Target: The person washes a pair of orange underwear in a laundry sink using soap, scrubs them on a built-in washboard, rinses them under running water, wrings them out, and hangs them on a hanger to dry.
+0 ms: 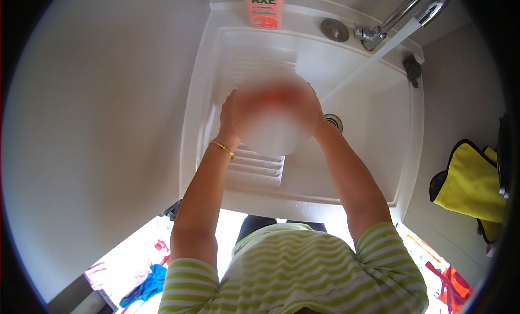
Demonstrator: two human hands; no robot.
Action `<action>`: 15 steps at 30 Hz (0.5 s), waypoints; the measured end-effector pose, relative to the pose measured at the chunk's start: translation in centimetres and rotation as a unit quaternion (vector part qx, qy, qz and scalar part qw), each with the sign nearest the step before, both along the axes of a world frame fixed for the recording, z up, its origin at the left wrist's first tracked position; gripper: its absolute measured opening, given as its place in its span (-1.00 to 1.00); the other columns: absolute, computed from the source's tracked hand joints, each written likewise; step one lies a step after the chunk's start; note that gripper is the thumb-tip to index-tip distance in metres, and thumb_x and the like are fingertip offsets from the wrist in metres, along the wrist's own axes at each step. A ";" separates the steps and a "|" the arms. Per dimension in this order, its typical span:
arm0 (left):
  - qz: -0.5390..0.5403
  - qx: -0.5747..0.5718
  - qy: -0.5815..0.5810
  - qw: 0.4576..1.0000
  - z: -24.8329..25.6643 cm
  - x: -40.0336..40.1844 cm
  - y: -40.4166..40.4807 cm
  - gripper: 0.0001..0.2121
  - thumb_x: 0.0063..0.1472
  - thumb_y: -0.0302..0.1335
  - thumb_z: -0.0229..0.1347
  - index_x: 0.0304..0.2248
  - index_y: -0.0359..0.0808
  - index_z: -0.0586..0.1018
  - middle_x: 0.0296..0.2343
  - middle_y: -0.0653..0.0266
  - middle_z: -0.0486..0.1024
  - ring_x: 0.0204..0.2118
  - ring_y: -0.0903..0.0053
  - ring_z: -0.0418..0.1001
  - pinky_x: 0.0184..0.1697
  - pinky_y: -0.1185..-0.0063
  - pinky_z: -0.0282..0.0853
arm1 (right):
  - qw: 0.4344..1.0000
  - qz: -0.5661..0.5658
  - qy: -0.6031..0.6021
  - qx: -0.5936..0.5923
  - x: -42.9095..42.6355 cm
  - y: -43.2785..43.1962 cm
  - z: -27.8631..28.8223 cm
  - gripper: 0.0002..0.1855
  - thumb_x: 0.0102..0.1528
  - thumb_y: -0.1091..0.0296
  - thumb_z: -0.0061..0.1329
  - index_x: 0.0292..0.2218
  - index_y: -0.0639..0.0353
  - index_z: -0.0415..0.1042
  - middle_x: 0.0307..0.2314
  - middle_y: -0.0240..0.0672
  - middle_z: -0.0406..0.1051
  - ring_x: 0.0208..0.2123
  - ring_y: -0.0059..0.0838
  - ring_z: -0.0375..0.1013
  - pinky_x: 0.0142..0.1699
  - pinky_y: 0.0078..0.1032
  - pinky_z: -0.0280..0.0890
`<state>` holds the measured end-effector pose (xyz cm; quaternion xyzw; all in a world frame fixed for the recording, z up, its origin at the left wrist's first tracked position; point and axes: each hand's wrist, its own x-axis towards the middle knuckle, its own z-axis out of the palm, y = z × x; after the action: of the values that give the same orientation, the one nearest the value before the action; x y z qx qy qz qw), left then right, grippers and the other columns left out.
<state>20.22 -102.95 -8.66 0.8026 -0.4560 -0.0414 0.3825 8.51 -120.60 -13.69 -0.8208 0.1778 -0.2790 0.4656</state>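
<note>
Both forearms reach into a white laundry sink with a ribbed washboard (pixel 256 168) moulded into its left part. My left hand (pixel 229 115), with a gold bracelet (pixel 222 148) at the wrist, is at the left side of a round blurred patch. At the patch's right side is my right hand (pixel 319 109). The blur shows reddish and pale tones and hides most fingers and whatever lies between the hands. A stream of water (pixel 365 66) runs from the chrome faucet (pixel 432 9) down toward my right hand. The drain (pixel 334 122) shows just right of that hand.
On the back ledge stand a pink AXE detergent bottle (pixel 265 9), a round metal stopper (pixel 334 29) and, at the right corner, a dark scouring pad (pixel 412 70). A yellow cloth with black edging (pixel 469 180) hangs at the right. A wall (pixel 113 90) borders the sink's left side.
</note>
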 end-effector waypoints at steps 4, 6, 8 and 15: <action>0.113 -0.044 0.328 0.937 1.1 1.4 2.2 -0.86 0.17 -0.52 0.18 -0.34 -0.30 0.44 -0.45 0.43 0.41 -0.40 0.71 0.35 -0.34 0.69 0.33 | 0.958 0.040 0.029 0.283 0.3 -1.1 6.0 -0.77 0.13 0.29 0.08 -0.32 0.25 0.36 -0.51 -0.43 0.33 -0.45 -0.62 0.25 -0.31 -0.63 0.25; 0.097 -0.134 0.345 0.924 2.5 1.6 2.5 -0.88 0.17 -0.55 0.16 -0.33 -0.32 0.46 -0.47 0.42 0.42 -0.42 0.70 0.35 -0.32 0.68 0.33 | 0.946 0.028 0.028 0.321 0.9 -1.6 9.5 -0.76 0.14 0.26 0.08 -0.35 0.24 0.36 -0.52 -0.47 0.33 -0.43 -0.66 0.25 -0.30 -0.63 0.23; 0.088 -0.196 0.333 0.918 4.3 1.8 2.6 -0.91 0.19 -0.60 0.12 -0.31 -0.30 0.47 -0.46 0.46 0.42 -0.41 0.73 0.35 -0.31 0.72 0.32 | 0.940 0.044 -0.007 0.337 1.4 -1.3 12.8 -0.76 0.14 0.26 0.09 -0.34 0.24 0.37 -0.50 -0.47 0.34 -0.42 -0.66 0.27 -0.30 -0.63 0.23; 0.034 -0.291 0.415 0.861 11.2 0.2 4.5 -0.83 0.17 -0.69 0.09 -0.25 -0.27 0.48 -0.37 0.41 0.45 -0.31 0.68 0.42 -0.18 0.71 0.36 | 0.923 0.199 -0.087 0.318 -0.3 0.6 17.5 -0.75 0.07 0.36 0.13 -0.24 0.20 0.37 -0.38 -0.47 0.41 -0.31 -0.65 0.32 -0.15 -0.59 0.25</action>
<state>20.45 -98.45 2.57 0.5780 -0.2189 -0.2233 0.7537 8.22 -119.96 3.78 -0.6206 0.0488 -0.1801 0.7616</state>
